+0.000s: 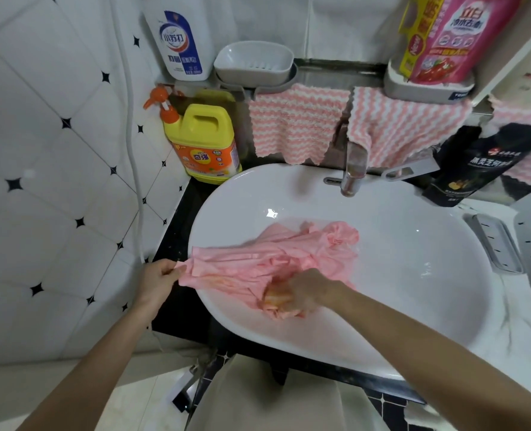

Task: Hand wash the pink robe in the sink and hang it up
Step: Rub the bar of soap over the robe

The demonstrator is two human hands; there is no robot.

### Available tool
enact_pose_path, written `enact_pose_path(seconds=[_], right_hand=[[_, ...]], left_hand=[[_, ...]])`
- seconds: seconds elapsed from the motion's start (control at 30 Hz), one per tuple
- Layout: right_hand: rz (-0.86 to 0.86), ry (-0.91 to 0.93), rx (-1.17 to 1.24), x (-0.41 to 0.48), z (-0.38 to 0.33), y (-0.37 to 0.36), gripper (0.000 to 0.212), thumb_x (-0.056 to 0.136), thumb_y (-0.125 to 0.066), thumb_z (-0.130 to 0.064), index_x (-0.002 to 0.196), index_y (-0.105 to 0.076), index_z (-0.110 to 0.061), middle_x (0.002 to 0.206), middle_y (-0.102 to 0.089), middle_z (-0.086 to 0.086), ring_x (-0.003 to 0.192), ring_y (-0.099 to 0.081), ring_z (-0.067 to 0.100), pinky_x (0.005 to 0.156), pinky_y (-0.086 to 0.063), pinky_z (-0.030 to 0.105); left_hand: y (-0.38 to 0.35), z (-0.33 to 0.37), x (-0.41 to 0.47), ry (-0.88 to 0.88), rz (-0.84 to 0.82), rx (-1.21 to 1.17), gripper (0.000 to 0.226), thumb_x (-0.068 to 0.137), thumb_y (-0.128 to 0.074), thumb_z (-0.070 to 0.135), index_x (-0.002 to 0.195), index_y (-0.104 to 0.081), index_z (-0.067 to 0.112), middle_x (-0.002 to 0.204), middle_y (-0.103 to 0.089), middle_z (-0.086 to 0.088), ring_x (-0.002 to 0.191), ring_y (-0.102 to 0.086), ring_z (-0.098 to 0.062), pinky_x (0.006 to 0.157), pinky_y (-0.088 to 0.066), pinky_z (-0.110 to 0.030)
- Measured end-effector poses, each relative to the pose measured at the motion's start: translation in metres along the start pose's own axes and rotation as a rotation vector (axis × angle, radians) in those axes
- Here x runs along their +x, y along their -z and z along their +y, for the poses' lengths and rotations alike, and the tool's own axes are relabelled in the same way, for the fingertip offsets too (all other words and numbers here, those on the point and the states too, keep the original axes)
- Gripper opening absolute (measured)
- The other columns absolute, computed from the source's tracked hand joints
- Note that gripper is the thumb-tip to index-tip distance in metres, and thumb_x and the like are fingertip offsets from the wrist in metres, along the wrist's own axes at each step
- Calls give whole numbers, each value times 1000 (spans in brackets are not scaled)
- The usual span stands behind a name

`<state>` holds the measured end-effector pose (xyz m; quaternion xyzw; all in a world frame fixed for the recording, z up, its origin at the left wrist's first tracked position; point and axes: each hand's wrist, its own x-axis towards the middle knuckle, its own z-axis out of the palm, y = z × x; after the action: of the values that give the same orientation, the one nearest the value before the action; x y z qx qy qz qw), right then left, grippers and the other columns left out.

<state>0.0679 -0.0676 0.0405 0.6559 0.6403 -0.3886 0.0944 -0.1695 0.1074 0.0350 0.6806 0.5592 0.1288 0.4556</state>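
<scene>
Your left hand (158, 283) pinched the pink robe (276, 259) over the sink (413, 275) rim; your right hand (301, 293) gripped soap (275, 296), basin beyond open.

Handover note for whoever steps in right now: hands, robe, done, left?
Left hand: pinching the pink robe's edge at the sink rim, left side.
Right hand: pressing a blurred orange lump, maybe soap, onto the robe near the front of the basin.
Robe: bunched in the basin, part draped over the left rim. Faucet not visibly running.
Done: robe in sink, scrubbing underway.
Left: finish washing, then hang it.
</scene>
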Motion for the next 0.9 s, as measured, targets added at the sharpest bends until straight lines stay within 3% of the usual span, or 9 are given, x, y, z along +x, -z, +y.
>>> enact_pose_path(seconds=[0.07, 0.13, 0.2, 0.37, 0.53, 0.63, 0.77, 0.83, 0.9], right_hand=[[44, -63, 165, -10, 0, 16, 56, 93, -48, -50, 144, -35, -36, 143, -46, -4, 127, -46, 21, 93, -41, 27], [182, -67, 324, 1, -21, 31, 52, 90, -51, -53, 139, -43, -37, 107, -62, 0, 107, -57, 22, 81, -42, 28], [254, 18, 314, 24, -51, 32, 47, 92, -49, -53, 135, -47, -35, 87, -59, 1, 91, -58, 21, 74, -38, 29], [108, 67, 15, 32, -41, -4, 48, 92, -46, -46, 137, -44, -28, 130, -57, 1, 117, -54, 25, 81, -44, 30], [-8, -161, 85, -13, 2, 19, 59, 90, -51, -52, 143, -40, -27, 132, -53, 3, 121, -49, 25, 92, -40, 28], [162, -66, 283, 8, -31, 28, 50, 91, -50, -53, 135, -49, -31, 100, -64, 2, 94, -58, 24, 79, -42, 28], [32, 3, 78, 29, -47, -3, 54, 93, -40, -52, 142, -39, -30, 144, -46, 0, 133, -39, 26, 105, -33, 43], [-26, -80, -127, 17, -21, -7, 59, 90, -34, -56, 138, -44, -24, 141, -48, 3, 131, -42, 31, 102, -36, 48], [-136, -162, -87, -2, 7, 2, 55, 89, -46, -53, 134, -49, -21, 131, -53, 0, 122, -49, 27, 86, -41, 31]], left_hand=[[1, 2, 1, -24, -50, 53, 9, 88, -63, 8, 84, -67, 1, 80, -66, -16, 73, -56, -23, 63, -41, -28], [-2, 4, 2, -49, -80, 98, 10, 87, -64, 10, 82, -66, 1, 79, -66, -18, 73, -57, -22, 66, -41, -30], [-9, 7, 0, -68, -87, 141, 11, 87, -63, 10, 80, -65, 2, 79, -66, -18, 74, -58, -22, 68, -39, -30], [-8, 5, -2, -29, -36, 137, 12, 89, -61, 6, 77, -63, 6, 73, -62, -8, 72, -55, -21, 65, -42, -28], [-14, 7, -1, -60, -42, 162, 8, 88, -62, 11, 85, -67, 5, 83, -68, -12, 79, -61, -27, 71, -46, -35], [-23, 14, 1, -99, -64, 189, 12, 88, -63, 13, 92, -68, 4, 90, -69, -12, 87, -62, -26, 75, -44, -33], [-25, 19, 4, -120, -10, 281, 18, 87, -63, 13, 89, -65, -5, 90, -67, -22, 85, -61, -32, 72, -42, -33], [-20, 17, 5, -128, 24, 300, 19, 87, -64, 14, 85, -64, -4, 88, -66, -23, 79, -60, -31, 67, -39, -31], [-21, 22, 4, -140, 4, 364, 18, 87, -64, 17, 90, -64, -1, 90, -66, -20, 78, -58, -25, 64, -38, -30]])
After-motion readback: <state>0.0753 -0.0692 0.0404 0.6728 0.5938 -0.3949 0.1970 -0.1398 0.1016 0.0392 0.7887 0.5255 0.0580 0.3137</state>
